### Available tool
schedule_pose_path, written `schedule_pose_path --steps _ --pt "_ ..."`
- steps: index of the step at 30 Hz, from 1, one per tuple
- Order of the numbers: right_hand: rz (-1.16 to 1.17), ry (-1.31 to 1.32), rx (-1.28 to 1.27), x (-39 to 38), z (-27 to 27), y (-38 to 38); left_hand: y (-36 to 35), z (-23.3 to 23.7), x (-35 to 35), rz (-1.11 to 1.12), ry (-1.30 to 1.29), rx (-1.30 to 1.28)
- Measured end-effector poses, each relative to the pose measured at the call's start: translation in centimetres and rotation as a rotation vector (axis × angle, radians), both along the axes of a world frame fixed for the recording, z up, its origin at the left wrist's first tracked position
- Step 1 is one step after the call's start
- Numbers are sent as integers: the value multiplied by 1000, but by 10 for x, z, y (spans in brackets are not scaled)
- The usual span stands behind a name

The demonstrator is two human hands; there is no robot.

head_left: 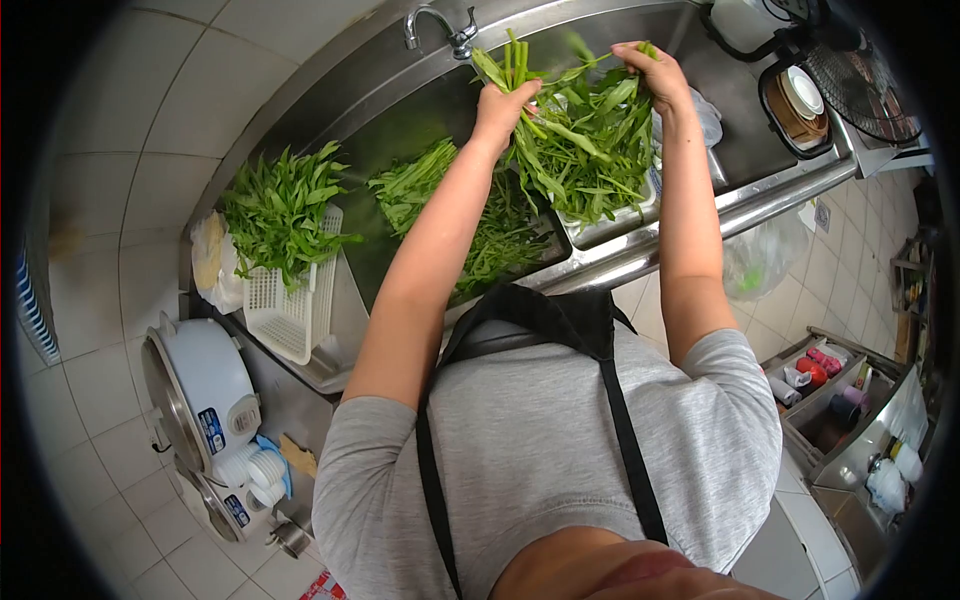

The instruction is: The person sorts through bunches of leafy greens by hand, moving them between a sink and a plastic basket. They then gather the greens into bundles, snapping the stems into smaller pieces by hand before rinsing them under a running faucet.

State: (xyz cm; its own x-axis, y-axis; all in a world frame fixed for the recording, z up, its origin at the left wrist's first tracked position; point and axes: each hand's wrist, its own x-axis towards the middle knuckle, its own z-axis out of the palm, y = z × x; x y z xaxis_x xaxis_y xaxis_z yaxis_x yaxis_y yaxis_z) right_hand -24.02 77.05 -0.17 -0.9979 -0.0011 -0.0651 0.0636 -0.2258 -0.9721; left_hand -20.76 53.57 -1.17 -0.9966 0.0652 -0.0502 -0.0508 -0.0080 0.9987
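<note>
**Loose greens held high over the sink edge**

Head view. The left hand (505,105) has its grip clamped round the stems of a bunch of water spinach (590,150), which is held up above the steel sink (400,80). The right hand (655,70) is pinched shut on a few stem tips at the top of the same bunch. The leaves hang down and touch a metal tray (600,232) at the sink's front rim.

Risks, as a judgement:
- The bunch is loose and untied, so outer stems could slide free. With the tray this close to the rim, they could drop past it to the floor.
- A hard pull on the thin tips in the right hand could snap them.
- If the stems are wet they would be slick, and the left grip may creep.
- How firmly the tray is seated cannot be told. A downward tug on the leaves might tilt it.

Surface and room:
- More greens (470,225) lie in the sink basin.
- Another heap (280,210) sits in a white plastic basket (290,315) on the steel worktop (340,350) left of the sink.
- The tap (440,25) is behind, near the left hand.
- A plastic bag (760,260) hangs below the sink front.
- Rice cookers (200,390) and stacked white cups (255,470) are at lower left.
- A fan (865,90) and a crate of bottles (820,375) are at right.
- The wall (200,90) and floor (90,440) are covered in pale tiles.
</note>
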Motion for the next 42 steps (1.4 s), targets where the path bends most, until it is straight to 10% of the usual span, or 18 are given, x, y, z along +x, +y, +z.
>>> schedule_pose_path --steps 19,23,30,42 --pt "369 190 907 15 -3 -53 22 6 -2 93 -95 43" --pt "252 128 823 16 -14 -64 20 7 -6 144 -64 61" --pt "-49 -33 -65 6 -24 -21 14 -3 -5 203 -117 182" --pt "-577 396 38 63 76 120 17 -2 -9 -107 -311 -163"
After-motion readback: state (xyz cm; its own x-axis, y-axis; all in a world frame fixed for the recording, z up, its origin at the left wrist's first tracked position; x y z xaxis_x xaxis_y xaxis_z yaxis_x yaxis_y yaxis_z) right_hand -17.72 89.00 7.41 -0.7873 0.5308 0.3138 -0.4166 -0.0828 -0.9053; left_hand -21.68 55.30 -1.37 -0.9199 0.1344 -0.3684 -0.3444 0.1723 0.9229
